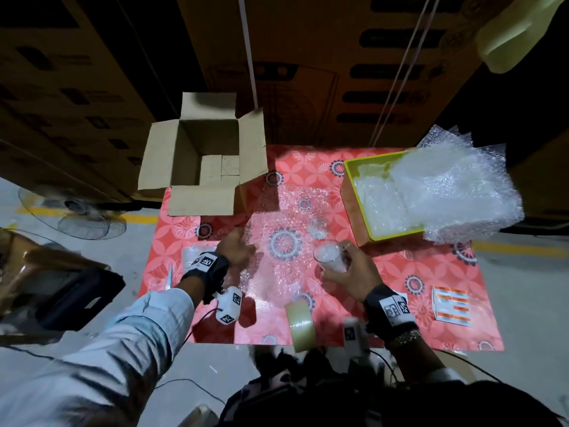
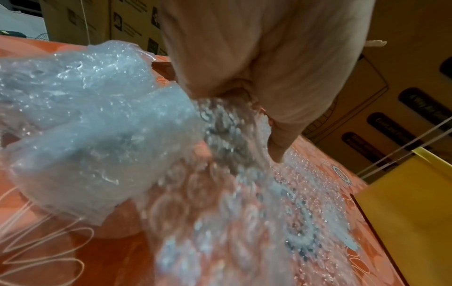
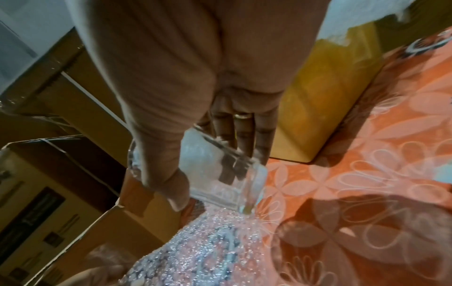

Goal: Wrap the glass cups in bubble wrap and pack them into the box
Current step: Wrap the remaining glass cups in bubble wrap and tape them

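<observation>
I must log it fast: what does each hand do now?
Left hand: pinches the edge of the bubble wrap sheet.
Right hand: grips a glass cup.

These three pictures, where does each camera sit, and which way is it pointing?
Head: worn on the head, looks down on the red table, the open cardboard box and both forearms and hands.
Left wrist: on the left wrist, looks along the left hand as it holds the edge of the bubble wrap sheet.
Right wrist: on the right wrist, looks along the right hand gripping a glass cup.
Shared: both wrist views show the flat bubble wrap sheet and the yellow tray; the head view shows both too.
</observation>
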{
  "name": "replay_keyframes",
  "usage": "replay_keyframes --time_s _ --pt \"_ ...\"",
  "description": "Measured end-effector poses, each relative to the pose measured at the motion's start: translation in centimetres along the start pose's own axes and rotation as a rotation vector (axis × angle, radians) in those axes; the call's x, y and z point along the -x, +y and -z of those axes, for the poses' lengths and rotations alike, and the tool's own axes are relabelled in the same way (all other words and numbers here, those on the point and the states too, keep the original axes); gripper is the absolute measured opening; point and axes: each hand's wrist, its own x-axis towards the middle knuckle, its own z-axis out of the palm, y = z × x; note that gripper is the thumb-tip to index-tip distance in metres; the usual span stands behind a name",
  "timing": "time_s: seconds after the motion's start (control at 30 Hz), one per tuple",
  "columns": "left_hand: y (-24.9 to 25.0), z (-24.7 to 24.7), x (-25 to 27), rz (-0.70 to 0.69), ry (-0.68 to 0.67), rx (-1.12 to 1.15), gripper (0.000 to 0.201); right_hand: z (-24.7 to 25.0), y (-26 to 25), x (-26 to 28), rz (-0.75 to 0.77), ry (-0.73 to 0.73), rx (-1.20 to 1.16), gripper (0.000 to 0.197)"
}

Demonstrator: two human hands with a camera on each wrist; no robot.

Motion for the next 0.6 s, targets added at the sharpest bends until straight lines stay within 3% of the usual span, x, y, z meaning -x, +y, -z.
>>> replay_keyframes --time_s 0.1,0.2,0.3,0.43,0.5,0.6 --pt "-0.1 0.1 0.5 -0.025 -0.006 0.041 0.05 -1.3 -2.4 -1.4 0.029 -0.068 -0.07 0.047" --pt "-0.4 0.3 2.0 -0.005 -0.029 0.092 0.062 -3.8 -2.9 -3.4 0.061 -0.141 0.035 0.058" --pt "-1.3 0.7 4.1 -0.109 -0.035 0.052 0.069 -6.0 -2.1 -4.6 0.042 -0.202 0.17 0.06" --pt "-2.5 1.0 6.7 -0.197 -0.075 0.008 0.08 -8.0 -1.3 -4.8 0.0 -0.243 0.178 0.071" --pt "-3.3 0.6 7.6 -0.223 -0.088 -0.009 0.077 -8.5 -1.3 -4.8 0.016 -0.277 0.23 0.078" --pt "-3.7 -0.2 8.7 -0.178 -0.147 0.021 0.063 -8.8 -1.2 -4.5 0.05 -0.293 0.261 0.072"
